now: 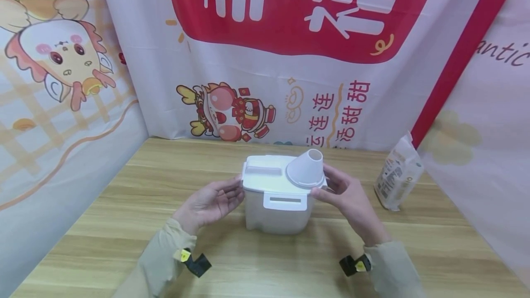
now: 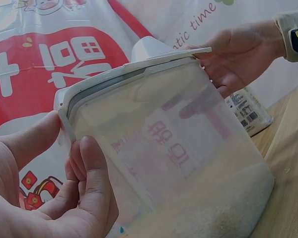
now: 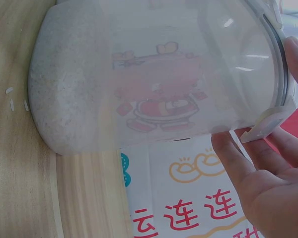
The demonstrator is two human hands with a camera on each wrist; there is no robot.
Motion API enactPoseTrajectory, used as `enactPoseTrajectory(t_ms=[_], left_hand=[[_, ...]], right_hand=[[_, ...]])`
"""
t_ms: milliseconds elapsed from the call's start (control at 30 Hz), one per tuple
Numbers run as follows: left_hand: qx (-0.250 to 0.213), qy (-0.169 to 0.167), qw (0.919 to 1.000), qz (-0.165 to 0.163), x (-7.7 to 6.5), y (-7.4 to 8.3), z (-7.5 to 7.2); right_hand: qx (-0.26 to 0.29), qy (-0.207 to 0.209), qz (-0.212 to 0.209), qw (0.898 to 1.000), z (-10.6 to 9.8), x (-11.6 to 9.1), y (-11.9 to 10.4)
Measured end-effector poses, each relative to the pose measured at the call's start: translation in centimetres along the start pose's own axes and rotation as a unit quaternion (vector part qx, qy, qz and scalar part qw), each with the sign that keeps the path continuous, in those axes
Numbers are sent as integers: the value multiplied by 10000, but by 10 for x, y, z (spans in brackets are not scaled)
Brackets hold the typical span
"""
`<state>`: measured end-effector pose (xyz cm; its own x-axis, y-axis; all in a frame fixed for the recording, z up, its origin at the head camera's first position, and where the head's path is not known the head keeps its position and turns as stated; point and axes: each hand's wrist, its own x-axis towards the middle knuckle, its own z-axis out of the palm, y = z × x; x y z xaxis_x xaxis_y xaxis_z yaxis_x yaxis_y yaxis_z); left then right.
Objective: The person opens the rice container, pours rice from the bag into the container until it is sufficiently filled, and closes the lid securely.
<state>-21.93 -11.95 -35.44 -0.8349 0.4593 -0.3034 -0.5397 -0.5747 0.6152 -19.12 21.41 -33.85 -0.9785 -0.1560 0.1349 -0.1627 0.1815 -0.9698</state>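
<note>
A translucent rice container [image 1: 275, 220] stands upright on the table, its white lid [image 1: 263, 182] on top. A white cone-shaped spout or cup [image 1: 306, 170] rises from the lid's right part. Rice [image 2: 233, 210] lies low inside, seen through the wall in the left wrist view. At the container's left end, my left hand [image 1: 213, 203] pinches the lid's side latch [image 2: 65, 124] between thumb and curled fingers. My right hand [image 1: 349, 199] grips the right end at the lid, thumb above and fingers around the latch [image 3: 270, 123] there. The front latch [image 1: 285, 202] sticks outward.
A white printed bag [image 1: 398, 176] stands at the right on the wooden table [image 1: 124, 224]. A few loose rice grains [image 3: 10, 90] lie beside the container's base. Printed cloth [image 1: 248, 72] hangs behind the table and along both sides.
</note>
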Motion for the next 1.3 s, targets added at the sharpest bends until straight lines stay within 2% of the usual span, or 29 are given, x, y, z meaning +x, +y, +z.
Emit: enactPoseTrajectory(t_ms=[1133,1300], left_hand=[[-113,19,9999,-11,1,0,-2],[-41,85,9997,221,0,4,1]], right_hand=[[112,-58,-55,9999,2,0,0],[37,-32,-29,10000,1,0,0]])
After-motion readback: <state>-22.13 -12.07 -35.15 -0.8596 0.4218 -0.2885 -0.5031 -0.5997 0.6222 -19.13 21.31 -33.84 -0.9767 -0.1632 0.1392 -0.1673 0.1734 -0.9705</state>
